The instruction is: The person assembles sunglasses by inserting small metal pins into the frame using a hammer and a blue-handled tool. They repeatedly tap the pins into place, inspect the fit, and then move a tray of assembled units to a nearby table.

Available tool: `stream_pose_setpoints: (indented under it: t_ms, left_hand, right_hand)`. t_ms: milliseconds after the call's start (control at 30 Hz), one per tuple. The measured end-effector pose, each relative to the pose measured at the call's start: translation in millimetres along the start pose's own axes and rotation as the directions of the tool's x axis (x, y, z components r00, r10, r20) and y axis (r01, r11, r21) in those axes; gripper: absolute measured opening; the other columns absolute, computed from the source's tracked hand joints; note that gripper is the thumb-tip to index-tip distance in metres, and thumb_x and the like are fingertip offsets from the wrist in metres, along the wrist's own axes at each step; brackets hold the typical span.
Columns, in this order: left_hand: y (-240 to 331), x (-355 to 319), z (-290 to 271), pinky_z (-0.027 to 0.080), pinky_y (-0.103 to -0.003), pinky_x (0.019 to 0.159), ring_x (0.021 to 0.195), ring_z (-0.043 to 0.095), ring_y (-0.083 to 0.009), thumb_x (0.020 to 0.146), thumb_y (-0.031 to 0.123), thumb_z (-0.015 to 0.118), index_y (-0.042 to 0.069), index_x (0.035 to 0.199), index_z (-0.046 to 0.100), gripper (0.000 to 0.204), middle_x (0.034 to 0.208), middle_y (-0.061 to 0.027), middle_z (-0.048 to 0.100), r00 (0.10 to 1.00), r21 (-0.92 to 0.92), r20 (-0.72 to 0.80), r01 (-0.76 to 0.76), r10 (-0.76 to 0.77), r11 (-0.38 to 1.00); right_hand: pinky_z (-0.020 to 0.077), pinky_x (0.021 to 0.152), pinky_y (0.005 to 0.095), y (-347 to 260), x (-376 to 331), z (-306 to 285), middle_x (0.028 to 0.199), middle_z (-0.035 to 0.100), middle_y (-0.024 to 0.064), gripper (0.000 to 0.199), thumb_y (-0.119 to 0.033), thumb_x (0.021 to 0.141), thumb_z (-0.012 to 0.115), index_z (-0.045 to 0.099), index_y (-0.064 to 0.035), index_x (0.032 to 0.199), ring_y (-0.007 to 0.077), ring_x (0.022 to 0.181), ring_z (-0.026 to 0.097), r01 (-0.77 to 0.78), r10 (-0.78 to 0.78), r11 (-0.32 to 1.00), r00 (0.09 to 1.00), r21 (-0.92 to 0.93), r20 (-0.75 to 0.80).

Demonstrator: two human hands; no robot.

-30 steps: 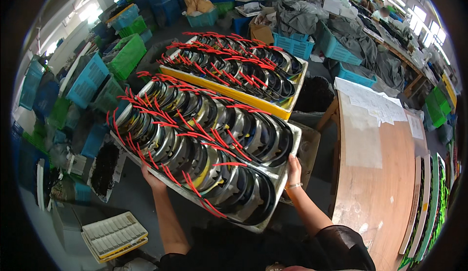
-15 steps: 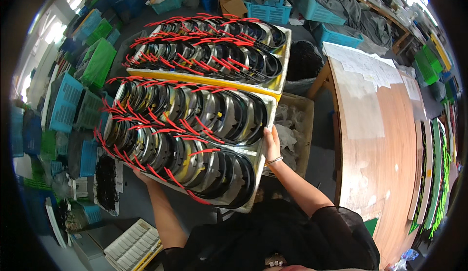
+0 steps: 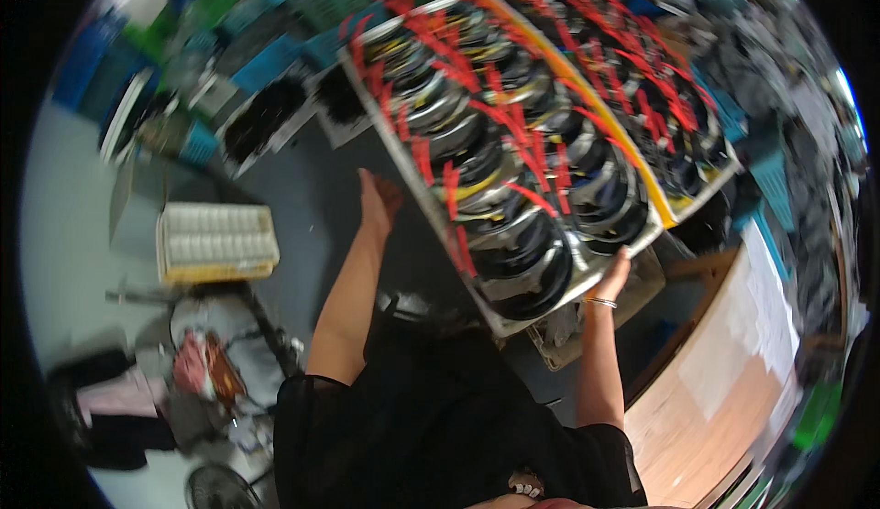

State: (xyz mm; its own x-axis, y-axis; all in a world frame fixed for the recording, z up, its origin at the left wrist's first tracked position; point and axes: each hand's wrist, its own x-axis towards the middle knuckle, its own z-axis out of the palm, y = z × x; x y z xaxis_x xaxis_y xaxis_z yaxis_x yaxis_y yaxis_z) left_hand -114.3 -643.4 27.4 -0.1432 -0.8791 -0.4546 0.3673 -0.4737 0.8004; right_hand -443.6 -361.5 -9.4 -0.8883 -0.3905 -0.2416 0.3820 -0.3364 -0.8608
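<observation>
Head: right grip around tray edge

On my feed, the near tray is whitish, filled with rows of black hoops that make a banded pattern with silvery grey and yellow patches. Bright red tubes streak across it. I see a strong yellow side on the far tray, whose contents repeat the black and red; blur smears the finer colours there. The shirt is black, the bracelet pale and shiny. I make out a light brown wooden tabletop, white paper, a dark grey floor, turquoise-blue baskets and a pink cloth.
</observation>
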Motion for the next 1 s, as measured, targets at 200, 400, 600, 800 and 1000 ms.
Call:
stream_pose_setpoints:
  t_ms: [200, 400, 600, 800, 1000]
  left_hand:
    - [-58.3, -138.1, -165.7, 0.037, -0.04, 0.089, 0.108, 0.046, -0.0284, 0.078, 0.066, 0.039, 0.004, 0.135, 0.021, 0.086, 0.131, -0.0161, 0.036, 0.949, 0.159, -0.239, 0.246, -0.204, 0.956]
    - [-114.6, -233.6, -320.2, 0.047, -0.036, 0.066, 0.081, 0.056, -0.0217, 0.086, 0.046, 0.041, 0.006, 0.116, 0.043, 0.05, 0.105, -0.01, 0.055, 0.459, -0.38, -0.755, 0.276, -0.469, 0.883]
    - [-48.5, -105.0, -304.9, 0.045, -0.035, 0.053, 0.061, 0.053, -0.0184, 0.085, 0.03, 0.044, 0.007, 0.088, 0.048, 0.024, 0.079, -0.0062, 0.056, 0.646, -0.361, -0.674, 0.137, -0.359, 0.923]
    - [59.7, 116.2, -197.0, 0.047, -0.033, 0.064, 0.072, 0.055, -0.0182, 0.084, 0.024, 0.05, 0.004, 0.099, 0.05, 0.026, 0.089, -0.0088, 0.058, 0.962, 0.095, -0.203, 0.205, -0.183, 0.974]
    - [104.0, 182.3, -105.5, 0.046, -0.026, 0.056, 0.063, 0.054, -0.0128, 0.079, 0.016, 0.057, 0.005, 0.097, 0.053, 0.021, 0.077, -0.0052, 0.056, 0.964, 0.192, 0.173, 0.167, -0.201, 0.967]
  right_hand:
    - [0.031, 0.097, 0.0356, -0.7, 5.7, -13.6, 0.123, 0.042, 0.0125, 0.053, -0.039, 0.087, 0.047, 0.038, 0.0012, 0.121, 0.0225, 0.112, 0.042, -0.061, 0.058, 0.998, 0.995, 0.027, 0.086]
    - [0.0199, 0.103, 0.0374, -11.2, -1.5, -2.9, 0.136, 0.029, 0.0125, 0.067, -0.045, 0.085, 0.044, 0.026, 0.0002, 0.132, 0.0257, 0.123, 0.03, -0.152, 0.145, 0.988, 0.977, 0.032, 0.154]
    - [0.0242, 0.101, 0.0372, -35.7, -30.4, 22.7, 0.137, 0.029, 0.009, 0.071, -0.048, 0.084, 0.047, 0.023, -0.0041, 0.135, 0.026, 0.123, 0.031, -0.169, 0.169, 0.985, 0.986, -0.016, 0.0]
    - [0.0392, 0.069, 0.0337, -62.0, -89.4, 34.7, 0.098, 0.053, 0.0108, 0.042, -0.032, 0.083, 0.051, 0.046, -0.0034, 0.113, 0.0219, 0.084, 0.05, 0.148, -0.439, 0.801, 0.804, -0.58, -0.401]
    - [0.0418, 0.067, 0.0262, -55.3, -205.0, 320.4, 0.081, 0.052, 0.0059, 0.03, -0.02, 0.082, 0.05, 0.051, -0.0023, 0.107, 0.0149, 0.076, 0.049, 0.664, -0.805, 0.482, 0.593, -0.571, 0.01]
